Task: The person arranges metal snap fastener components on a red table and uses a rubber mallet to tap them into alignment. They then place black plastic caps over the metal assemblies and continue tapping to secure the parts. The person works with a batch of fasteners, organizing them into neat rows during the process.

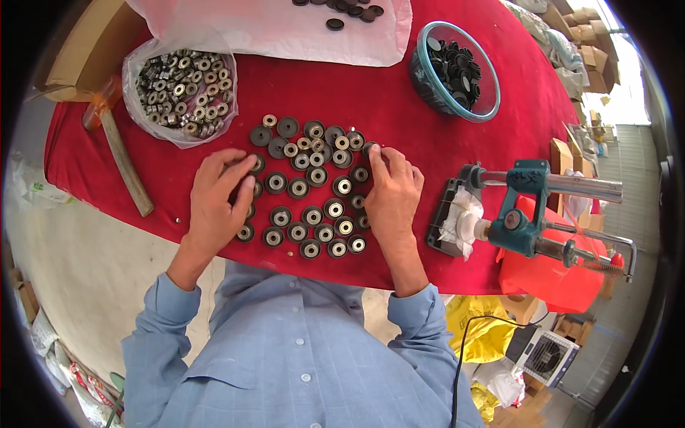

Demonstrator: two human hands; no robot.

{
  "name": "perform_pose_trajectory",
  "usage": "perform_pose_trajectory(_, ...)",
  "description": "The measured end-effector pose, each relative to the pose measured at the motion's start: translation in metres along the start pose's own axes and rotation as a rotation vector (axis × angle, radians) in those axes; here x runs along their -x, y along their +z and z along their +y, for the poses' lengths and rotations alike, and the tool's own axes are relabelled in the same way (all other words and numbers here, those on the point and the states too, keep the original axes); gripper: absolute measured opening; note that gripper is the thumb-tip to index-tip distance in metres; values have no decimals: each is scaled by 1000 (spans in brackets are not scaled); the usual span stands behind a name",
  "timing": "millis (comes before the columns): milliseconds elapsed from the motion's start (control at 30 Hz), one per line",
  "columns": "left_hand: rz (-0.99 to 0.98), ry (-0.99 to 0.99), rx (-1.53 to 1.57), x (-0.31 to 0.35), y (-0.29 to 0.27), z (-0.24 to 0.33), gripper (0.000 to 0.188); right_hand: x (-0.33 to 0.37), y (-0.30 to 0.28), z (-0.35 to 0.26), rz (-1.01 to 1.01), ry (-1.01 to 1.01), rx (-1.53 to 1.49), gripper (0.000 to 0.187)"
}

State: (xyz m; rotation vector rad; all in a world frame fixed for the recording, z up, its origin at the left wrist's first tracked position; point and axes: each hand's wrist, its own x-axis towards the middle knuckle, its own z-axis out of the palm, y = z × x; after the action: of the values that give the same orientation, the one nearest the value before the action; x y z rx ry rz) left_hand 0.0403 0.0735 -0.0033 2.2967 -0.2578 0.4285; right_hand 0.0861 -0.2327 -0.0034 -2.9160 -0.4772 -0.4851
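Note:
On the red cloth lies a loose group of round black caps, most with a metal ring bearing [298,187] seated in the middle. At the group's left edge my left hand [216,197] is curled, its thumb and forefinger at a black cap with a bearing [257,163]. My right hand [391,189] reaches the upper right of the group, fingertips closed on a dark cap [368,148]. Its thumb is mostly hidden. Some caps at the back are bare, like the black cap [287,127], and a few loose bearings [269,120] lie among them.
A plastic-lined bowl of bearings [187,96] stands back left, near a wooden-handled hammer [127,164]. A clear tub of black caps [457,71] is back right. The green hand press [524,207] stands right. A white sheet [285,32] with dark discs lies behind.

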Motion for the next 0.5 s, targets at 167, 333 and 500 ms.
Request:
perform_pose_trajectory(167,-6,9,-31,-49,0,0,30,5,5,1,52,53,-109,58)
perform_pose_trajectory(333,-87,81,-162,-70,17,-25,27,3,-2,0,23,86,-187,56)
perform_pose_trajectory(500,-53,96,-94,-72,24,-31,22,-10,-7,3,66,113,-318,50)
